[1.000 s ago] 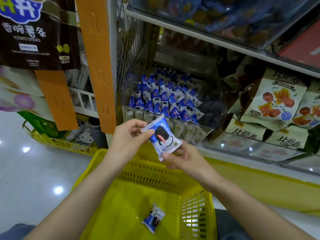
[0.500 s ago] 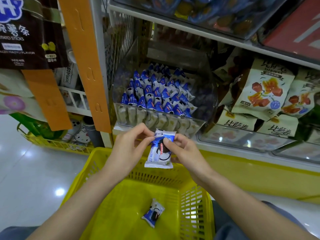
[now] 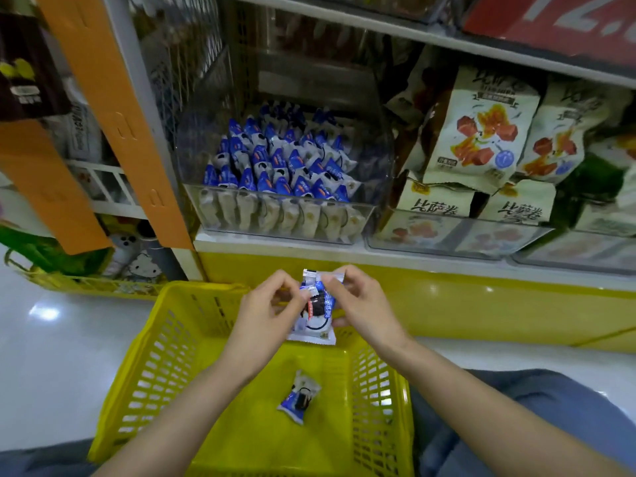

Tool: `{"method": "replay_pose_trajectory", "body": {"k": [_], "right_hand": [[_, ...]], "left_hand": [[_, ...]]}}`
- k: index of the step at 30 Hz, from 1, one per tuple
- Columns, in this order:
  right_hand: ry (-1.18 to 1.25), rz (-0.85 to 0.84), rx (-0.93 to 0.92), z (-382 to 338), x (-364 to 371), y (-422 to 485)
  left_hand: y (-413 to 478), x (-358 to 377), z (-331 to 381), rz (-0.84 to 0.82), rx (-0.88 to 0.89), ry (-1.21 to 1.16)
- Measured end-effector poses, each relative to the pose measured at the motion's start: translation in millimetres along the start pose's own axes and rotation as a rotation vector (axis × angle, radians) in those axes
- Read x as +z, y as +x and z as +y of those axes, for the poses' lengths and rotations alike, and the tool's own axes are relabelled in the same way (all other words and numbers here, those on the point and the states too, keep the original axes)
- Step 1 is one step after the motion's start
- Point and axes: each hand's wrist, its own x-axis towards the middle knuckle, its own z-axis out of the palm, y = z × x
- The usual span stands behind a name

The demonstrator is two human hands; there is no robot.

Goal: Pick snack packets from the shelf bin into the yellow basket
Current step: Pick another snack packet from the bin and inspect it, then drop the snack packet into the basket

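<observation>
Snack packet (image 3: 315, 315): blue-and-white plastic, hanging above far edge of yellow slotted plastic basket (image 3: 148, 356).
Left hand (image 3: 265, 309): fingers pinching its upper left edge.
Right hand (image 3: 361, 304): fingers pinching its top seal.
Room: second packet (image 3: 299, 397) lying inside, open floor surrounding it.

Shop, stocked snack shelves (image 3: 481, 139), yellow basket (image 3: 144, 356)

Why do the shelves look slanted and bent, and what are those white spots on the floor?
Head view: the wide-angle lens bows the shelf rail and orange post; the spots on the glossy floor look like reflected lights; the clear bin front hazes its packets; the red sign at the top right is smeared.
</observation>
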Motion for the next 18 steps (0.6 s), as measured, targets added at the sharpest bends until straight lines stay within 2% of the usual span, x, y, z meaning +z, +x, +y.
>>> {"method": "replay_pose_trajectory", "body": {"k": [3, 5, 12, 14, 17, 18], "right_hand": [[-0.004, 0.049, -0.025, 25, -2, -4], [0.031, 0.088, -0.011, 44, -1, -5], [0.07, 0.18, 0.097, 102, -3, -6], [-0.088, 0.239, 0.04, 117, -15, -5], [-0.643, 0.435, -0.077, 144, -46, 2], [-0.758, 0.479, -0.072, 153, -55, 3]], "left_hand": [[-5, 18, -15, 0.05, -0.227, -0.193], [-9, 30, -28, 0.028, -0.334, -0.214], [-25, 57, -75, -0.182, -0.498, -0.19], [-26, 62, -93, -0.218, -0.545, -0.128], [-25, 63, -128, -0.182, -0.635, -0.025], [-25, 62, -141, -0.156, -0.666, 0.006]]}}
